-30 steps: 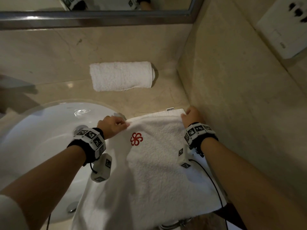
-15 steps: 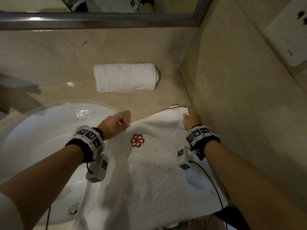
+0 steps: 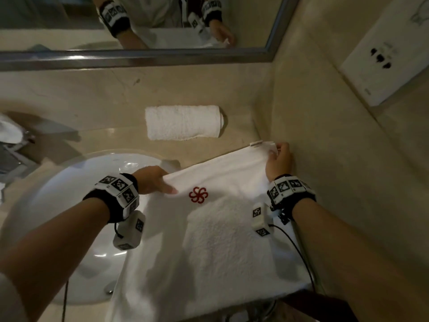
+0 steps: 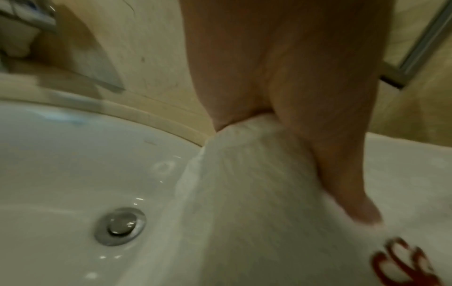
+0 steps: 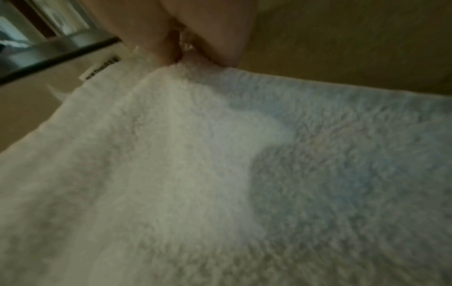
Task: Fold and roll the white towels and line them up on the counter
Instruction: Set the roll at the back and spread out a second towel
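Left hand [image 3: 153,180] and right hand [image 3: 278,159] pinch far corners of fluffy white towel [image 3: 220,240] w/ red logo [image 3: 198,194], spread over round sink [image 3: 58,205]; rolled towel [image 3: 183,122] behind on counter [image 3: 104,140].

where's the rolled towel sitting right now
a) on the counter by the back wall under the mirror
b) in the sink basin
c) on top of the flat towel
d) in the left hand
a: the rolled towel lies on the counter against the back wall below the mirror, apart from the flat towel that both hands hold.
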